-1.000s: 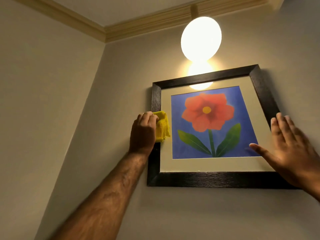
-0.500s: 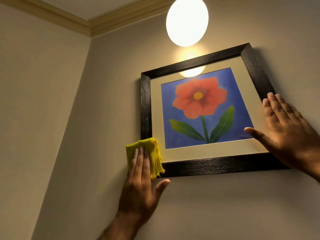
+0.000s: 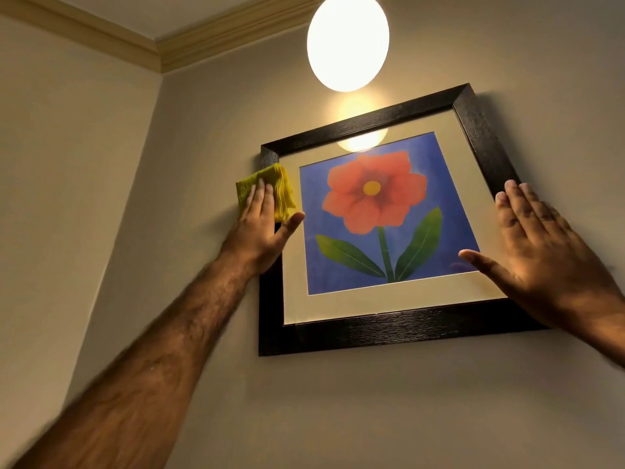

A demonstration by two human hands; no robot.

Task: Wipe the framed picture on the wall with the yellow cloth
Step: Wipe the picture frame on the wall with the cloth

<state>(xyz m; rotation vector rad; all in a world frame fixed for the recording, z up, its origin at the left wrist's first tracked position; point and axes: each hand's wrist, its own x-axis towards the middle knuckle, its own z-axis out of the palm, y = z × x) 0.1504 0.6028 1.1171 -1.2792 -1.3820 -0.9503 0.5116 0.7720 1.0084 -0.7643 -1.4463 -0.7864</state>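
Head camera looks up at the wall, where we press the folded yellow cloth [image 3: 264, 191] flat against the upper left side of the framed picture [image 3: 378, 328] with our left hand [image 3: 262, 228]; its fingers lie straight and together over the cloth, thumb spread out toward the glass, pinning the cloth rather than gripping it; our right hand [image 3: 544, 252] lies open and flat on the lower right of the frame, fingers extended, holding nothing; to do this pass well, we judge it best to keep the right palm steady so the picture does not swing, and to run the cloth along the dark rail with even, light pressure before moving onto the glass; the picture hangs on the beige wall just below a glowing round lamp [image 3: 348, 42]; its frame is dark with a grained surface, a cream mat inside, and a red flower with green leaves on blue; the lamp's glare reflects near the top of the glass
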